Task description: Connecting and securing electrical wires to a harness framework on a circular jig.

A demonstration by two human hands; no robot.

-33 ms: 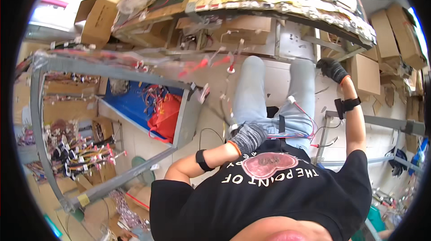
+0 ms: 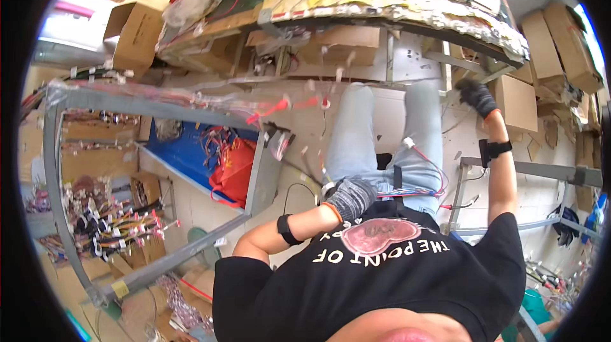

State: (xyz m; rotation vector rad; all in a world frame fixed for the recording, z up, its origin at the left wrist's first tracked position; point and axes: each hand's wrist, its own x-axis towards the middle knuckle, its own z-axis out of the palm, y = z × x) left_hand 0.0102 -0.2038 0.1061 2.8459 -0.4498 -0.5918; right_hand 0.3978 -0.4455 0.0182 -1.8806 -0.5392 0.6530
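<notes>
My left hand [image 2: 356,198], in a grey knitted glove with an orange cuff, is closed round a bundle of thin wires [image 2: 407,193] at my waist. Red, blue and white strands of the bundle run across my lap to the right. A white connector [image 2: 408,142] on a red wire rests over my thigh, and a small dark-tipped lead hangs off the right end. My right hand [image 2: 477,98], gloved as well, is stretched forward to the right, beside a cardboard box [image 2: 517,105]. Motion smears its fingers, and nothing shows clearly in them.
A grey metal frame [image 2: 159,104] on the left carries hanging wires with red and white connectors. Inside it sits a blue tray [image 2: 181,151] with a red bag [image 2: 235,173]. The cluttered workbench [image 2: 382,7] spans the front. Another metal rack [image 2: 541,172] stands at right.
My right hand has shifted slightly. The red-tipped wires hanging by the left frame have swung. The view has tilted a little, and my left hand keeps its hold on the wires.
</notes>
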